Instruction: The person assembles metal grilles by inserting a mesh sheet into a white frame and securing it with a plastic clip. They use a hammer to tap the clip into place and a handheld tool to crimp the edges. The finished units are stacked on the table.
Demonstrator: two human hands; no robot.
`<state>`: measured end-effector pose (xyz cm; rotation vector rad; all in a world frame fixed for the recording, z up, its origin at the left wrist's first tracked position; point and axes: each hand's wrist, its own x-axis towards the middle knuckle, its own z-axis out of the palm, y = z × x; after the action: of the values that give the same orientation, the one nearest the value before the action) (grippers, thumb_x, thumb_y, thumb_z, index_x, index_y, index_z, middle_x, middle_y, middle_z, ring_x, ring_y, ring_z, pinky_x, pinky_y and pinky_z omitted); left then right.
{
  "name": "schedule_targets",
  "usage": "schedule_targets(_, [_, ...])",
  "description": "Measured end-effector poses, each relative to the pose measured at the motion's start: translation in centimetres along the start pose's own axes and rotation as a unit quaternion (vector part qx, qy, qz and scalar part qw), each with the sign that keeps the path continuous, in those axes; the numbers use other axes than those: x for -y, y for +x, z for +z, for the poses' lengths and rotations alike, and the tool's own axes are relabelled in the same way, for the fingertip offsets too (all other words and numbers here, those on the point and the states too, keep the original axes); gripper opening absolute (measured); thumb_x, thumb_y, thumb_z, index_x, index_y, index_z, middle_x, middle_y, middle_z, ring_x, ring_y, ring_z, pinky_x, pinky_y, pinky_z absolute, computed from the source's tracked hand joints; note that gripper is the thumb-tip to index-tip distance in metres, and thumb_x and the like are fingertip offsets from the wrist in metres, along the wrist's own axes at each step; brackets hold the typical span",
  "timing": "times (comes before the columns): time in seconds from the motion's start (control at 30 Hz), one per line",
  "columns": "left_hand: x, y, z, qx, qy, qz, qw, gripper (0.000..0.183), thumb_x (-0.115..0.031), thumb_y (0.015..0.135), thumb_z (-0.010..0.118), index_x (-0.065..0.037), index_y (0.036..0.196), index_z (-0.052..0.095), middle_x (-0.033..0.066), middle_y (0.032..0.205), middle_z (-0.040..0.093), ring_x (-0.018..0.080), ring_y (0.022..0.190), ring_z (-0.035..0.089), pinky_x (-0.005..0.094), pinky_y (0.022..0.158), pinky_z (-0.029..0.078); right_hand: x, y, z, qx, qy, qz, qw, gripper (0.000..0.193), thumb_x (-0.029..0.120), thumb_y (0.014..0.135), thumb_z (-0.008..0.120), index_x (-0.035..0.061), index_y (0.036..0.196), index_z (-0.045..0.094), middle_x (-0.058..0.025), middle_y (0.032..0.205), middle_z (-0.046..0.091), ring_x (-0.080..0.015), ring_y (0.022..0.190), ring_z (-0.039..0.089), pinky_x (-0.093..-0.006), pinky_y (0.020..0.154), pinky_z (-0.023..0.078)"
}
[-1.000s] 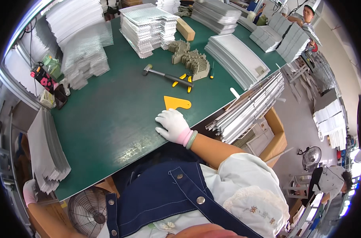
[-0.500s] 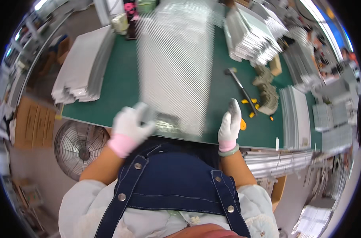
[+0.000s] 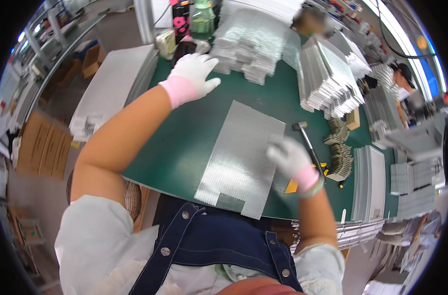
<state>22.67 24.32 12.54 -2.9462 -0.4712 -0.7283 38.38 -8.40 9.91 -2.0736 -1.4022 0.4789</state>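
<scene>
A silvery mesh sheet (image 3: pixel 241 152) with a notched near end lies flat on the green table, its near edge at the table's front. My left hand (image 3: pixel 194 73), in a white glove with a pink cuff, reaches far across. Its fingers are spread and hold nothing visible, just left of a stack of similar mesh sheets (image 3: pixel 248 42). My right hand (image 3: pixel 289 156), gloved alike, is at the sheet's right edge; motion smears its fingers, and I cannot tell whether it touches the sheet.
Beside my right hand lies a mallet (image 3: pixel 307 140) with a black handle, near yellow-handled tools and grey-brown ridged pieces (image 3: pixel 339 157). White panels (image 3: pixel 113 78) are stacked at left. Silvery parts (image 3: pixel 327 76) are piled at right, with long white frames (image 3: pixel 369 182) nearer. A green bottle (image 3: pixel 203 22) stands at the back.
My left hand has moved from the table's front edge to the far stack. My right hand has turned inward over the sheet's right edge. The mesh sheet, blurred before, now shows clearly.
</scene>
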Motion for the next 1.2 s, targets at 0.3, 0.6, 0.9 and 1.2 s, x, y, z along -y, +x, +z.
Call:
schedule_targets(0.3, [1.6, 13.4, 6.3, 0.084, 0.024, -0.055, 0.995, 0.080, -0.062, 0.082, 0.060, -0.004, 0.136, 0.050, 0.0155, 0.144, 0.046, 0.0335, 0.142, 0.029, 0.0484, 0.116, 0.022, -5.5, 25.7, -9.4, -0.272, 0.405, 0.292, 0.822, 0.065, 0.049, 0.095, 0.058, -0.0018, 0.135, 0.051, -0.0192, 0.113, 0.066, -0.0309, 0.100, 0.061, -0.0427, 0.089, 0.050])
schedule_targets(0.6, [2.8, 14.1, 7.4, 0.052, 0.064, -0.001, 0.997, 0.065, -0.063, 0.086, 0.052, -0.006, 0.112, 0.066, 0.0131, 0.117, 0.063, 0.0298, 0.117, 0.054, 0.0440, 0.101, 0.038, -4.5, 27.4, -17.8, -0.386, 0.540, -0.156, 0.731, 0.024, 0.028, 0.094, 0.065, 0.0074, 0.105, 0.060, -0.0074, 0.097, 0.063, -0.0248, 0.088, 0.059, -0.0407, 0.082, 0.051])
schedule_targets(0.9, [-8.0, 1.9, -4.3, 0.056, -0.752, -0.043, 0.656, 0.065, -0.041, 0.097, 0.058, 0.006, 0.140, 0.043, 0.0121, 0.110, 0.066, 0.0173, 0.097, 0.064, 0.0288, 0.087, 0.052, 1.6, 0.5, -4.5, -0.377, -0.378, -0.100, 0.840, 0.034, -0.006, 0.082, 0.061, -0.0003, 0.116, 0.062, -0.0128, 0.091, 0.062, -0.0261, 0.076, 0.061, -0.0333, 0.067, 0.050])
schedule_targets(1.2, [-15.2, -16.1, -1.4, 0.104, -0.455, -0.234, 0.853, 0.055, -0.024, 0.084, 0.074, 0.010, 0.121, 0.053, 0.0103, 0.091, 0.062, 0.0101, 0.070, 0.058, 0.0249, 0.067, 0.050, 1.9, -13.9, 9.4, -0.320, 0.209, 0.165, 0.909, 0.023, 0.012, 0.093, 0.068, -0.0015, 0.110, 0.059, -0.0013, 0.087, 0.061, -0.0051, 0.077, 0.054, -0.0201, 0.068, 0.045])
